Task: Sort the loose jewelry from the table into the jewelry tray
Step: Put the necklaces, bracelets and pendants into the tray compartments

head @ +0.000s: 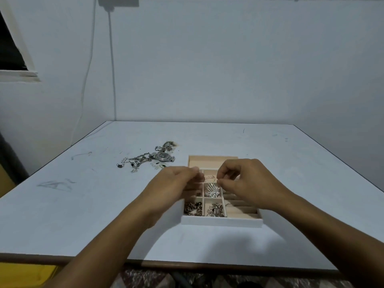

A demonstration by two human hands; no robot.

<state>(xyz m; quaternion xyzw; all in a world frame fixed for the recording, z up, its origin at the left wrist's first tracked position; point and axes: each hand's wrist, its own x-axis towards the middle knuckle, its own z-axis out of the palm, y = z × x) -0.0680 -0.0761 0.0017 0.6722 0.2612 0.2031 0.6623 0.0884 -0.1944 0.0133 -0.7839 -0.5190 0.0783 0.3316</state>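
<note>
My left hand and right hand each pinch one end of thin rose-gold piece. Long axis runs left-right, just above middle cells of jewelry tray. I judge drop straight down. Unsorted loose pile lies far-left, nearer left hand.

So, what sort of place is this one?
Probably a plain room at home: a scuffed white table against bare walls, a cable hanging down one, a patterned floor covering below.

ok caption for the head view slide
Left hand and right hand pinch a thin pink piece over the tray; watch and chains lie on the table.
</note>
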